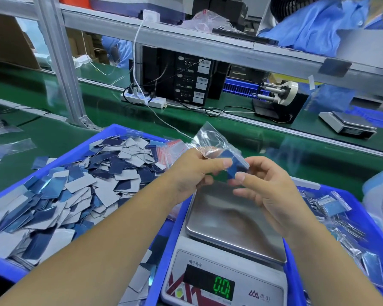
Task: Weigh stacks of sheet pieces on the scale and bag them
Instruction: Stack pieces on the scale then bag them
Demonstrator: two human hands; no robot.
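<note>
Above the empty scale [234, 219], the left hand [192, 173] pinches the clear bag [212, 140] mouth steady while the right hand [268, 186] pinches the blue stack [232, 161], feeding it in.

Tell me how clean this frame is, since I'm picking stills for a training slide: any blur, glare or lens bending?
Head view: the left hand, right hand and clear bag are slightly motion-blurred; the scale pan shows soft glare; wide-angle bending curves the shelf rail; the display stays readable.
</note>
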